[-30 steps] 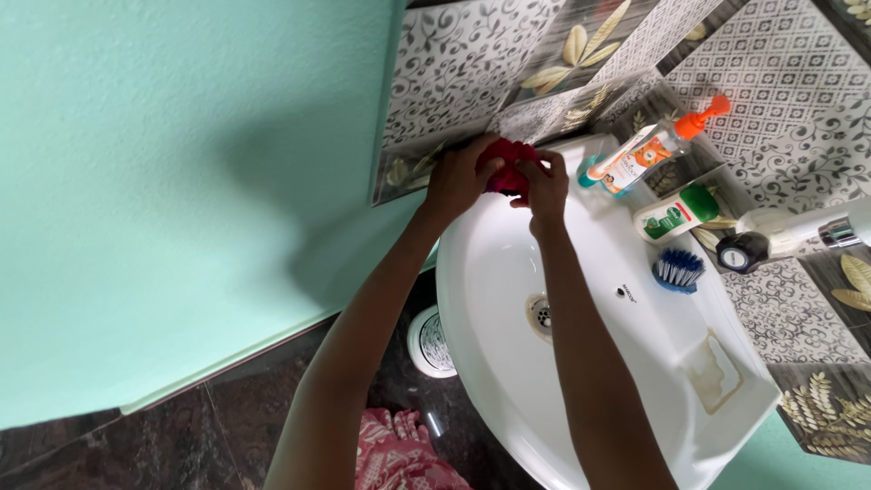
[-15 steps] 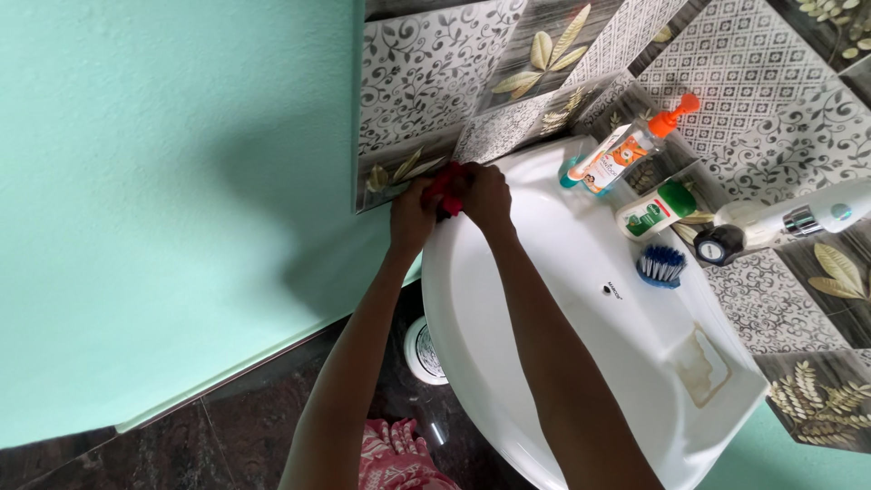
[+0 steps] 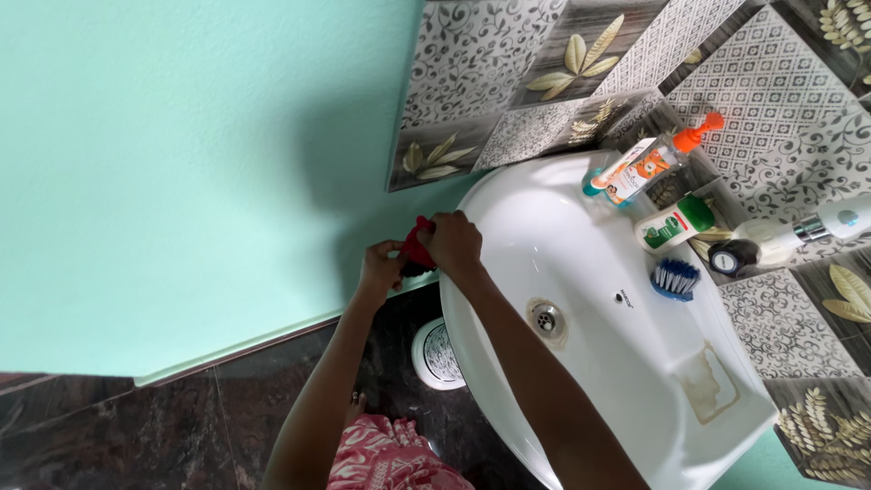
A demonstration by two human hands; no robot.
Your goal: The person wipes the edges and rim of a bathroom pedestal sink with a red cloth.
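Observation:
Both my hands grip a small red cloth [image 3: 418, 246] at the left outer rim of a white washbasin [image 3: 581, 272]. My left hand [image 3: 379, 269] holds the cloth's lower left side, just off the basin and in front of the green wall. My right hand [image 3: 453, 242] closes over the cloth's right side, resting against the basin's edge. Most of the cloth is hidden between the fingers.
On the basin's back ledge stand an orange-capped pump bottle [image 3: 649, 163], a green-capped white tube [image 3: 673, 224] and a blue brush [image 3: 676, 278]. A chrome tap [image 3: 780, 238] sits at the right, a drain [image 3: 545, 318] mid-bowl, and a soap recess [image 3: 708, 386] nearby. Dark stone floor with a round white floor drain [image 3: 438, 354] lies below.
My hands have moved with the red cloth from the basin's back rim near the tiles along the edge to its left outer rim. The view has shifted as well.

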